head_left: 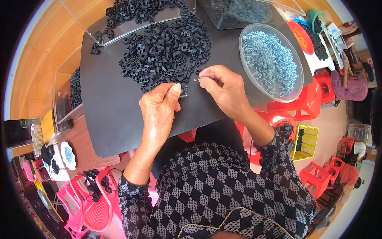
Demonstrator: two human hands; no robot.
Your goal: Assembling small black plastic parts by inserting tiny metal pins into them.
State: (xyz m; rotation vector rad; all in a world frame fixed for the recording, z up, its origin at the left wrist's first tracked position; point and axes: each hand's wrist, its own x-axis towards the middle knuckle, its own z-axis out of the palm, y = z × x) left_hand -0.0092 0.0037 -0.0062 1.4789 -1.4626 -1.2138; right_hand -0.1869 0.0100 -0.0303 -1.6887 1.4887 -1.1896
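Parts (167,53), black, blocky, pierced, heaped beyond left hand (159,102) and right hand (225,88), both pinched, contents indiscernible; bluish coils (270,63) rightward.

We note both arms reaching forward, elbows bent, forearms bare. Left hand (161,101): back turned up, fingers curled, thumb lying against the index finger, wrist nearly straight. Right hand (227,89): thumb and index pinched together at the tips, remaining fingers folded in. We record the left forearm (144,153) as steeper, the right forearm (258,127) slanting inward; hands near each other, not touching.
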